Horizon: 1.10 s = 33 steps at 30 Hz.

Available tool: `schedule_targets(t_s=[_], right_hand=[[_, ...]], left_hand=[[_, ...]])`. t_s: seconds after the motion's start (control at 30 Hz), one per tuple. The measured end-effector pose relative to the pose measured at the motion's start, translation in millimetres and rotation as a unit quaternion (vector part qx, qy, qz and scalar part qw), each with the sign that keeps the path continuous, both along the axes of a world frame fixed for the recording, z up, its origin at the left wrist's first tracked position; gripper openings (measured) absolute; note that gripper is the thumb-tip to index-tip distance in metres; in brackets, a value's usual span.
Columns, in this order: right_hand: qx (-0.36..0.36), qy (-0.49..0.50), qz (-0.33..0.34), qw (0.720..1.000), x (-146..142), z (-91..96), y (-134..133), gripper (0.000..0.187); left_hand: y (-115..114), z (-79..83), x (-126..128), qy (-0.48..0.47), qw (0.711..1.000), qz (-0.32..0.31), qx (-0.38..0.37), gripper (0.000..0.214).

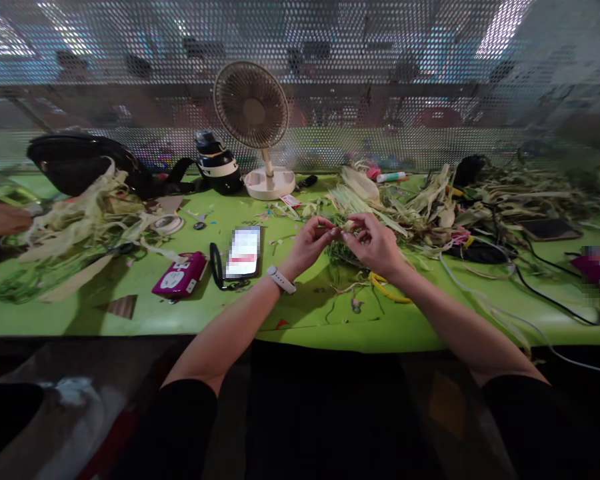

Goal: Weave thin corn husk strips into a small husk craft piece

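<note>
Over the green table [300, 307], my left hand [314, 241] and my right hand [373, 243] meet with their fingertips almost touching. Both are closed in a pinch around a small pale-green piece of plant [349, 227], too small to make out exactly. Just beneath them lies a tangle of thin green strands [341, 255]. Pale leaf strips like corn husks [365, 193] spread out behind my right hand. A yellow-handled tool [387, 290], its kind unclear, rests below my right wrist. Small plant scraps [356, 303] are scattered in front of my hands.
A phone [243, 252] and a purple device [181, 275] lie to the left. Behind stand a fan [269, 183] and a dark bottle [221, 170], beside a black bag [87, 160]. Cables [545, 300] cross the right side. Another person's hand [3, 223] is at far left.
</note>
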State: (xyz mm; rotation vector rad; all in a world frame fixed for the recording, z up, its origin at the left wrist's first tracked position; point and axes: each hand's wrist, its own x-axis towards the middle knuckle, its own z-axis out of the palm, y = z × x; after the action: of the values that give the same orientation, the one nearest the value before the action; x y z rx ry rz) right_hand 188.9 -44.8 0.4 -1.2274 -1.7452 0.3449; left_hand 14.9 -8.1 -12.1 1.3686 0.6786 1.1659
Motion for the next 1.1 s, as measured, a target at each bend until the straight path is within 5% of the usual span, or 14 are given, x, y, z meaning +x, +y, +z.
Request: schedule_targets(t_s=[0.13,0.27,0.37,0.77,0.9,1.1], right_hand=[[0.049,0.081,-0.008,0.995,2,0.1,2,0.033],[0.002,0.121,0.050,0.991,5,-2.3,6,0.032],[-0.023,0.088,0.049,0.995,7,-2.9,10,0.036],[0.122,-0.158,-0.123,0.972,9,-3.3,10,0.036],[0.149,-0.155,-0.104,0.971,8,-3.9,12,0.039],[0.073,-0.081,-0.081,0.991,7,-9.4,14,0.041]], left_hand=[[0,2.1,1,-0.022,0.999,0.010,-0.024,0.037],[-2,5.7,0,-0.008,1.000,-0.005,-0.027,0.040],[-4,7.2,-2,0.006,1.000,-0.014,-0.016,0.043],[-2,4.2,1,-0.005,1.000,0.006,0.021,0.043],[-1,2.8,1,-0.016,1.000,0.012,0.015,0.040],[-2,0.2,3,-0.040,0.999,0.011,-0.018,0.039]])
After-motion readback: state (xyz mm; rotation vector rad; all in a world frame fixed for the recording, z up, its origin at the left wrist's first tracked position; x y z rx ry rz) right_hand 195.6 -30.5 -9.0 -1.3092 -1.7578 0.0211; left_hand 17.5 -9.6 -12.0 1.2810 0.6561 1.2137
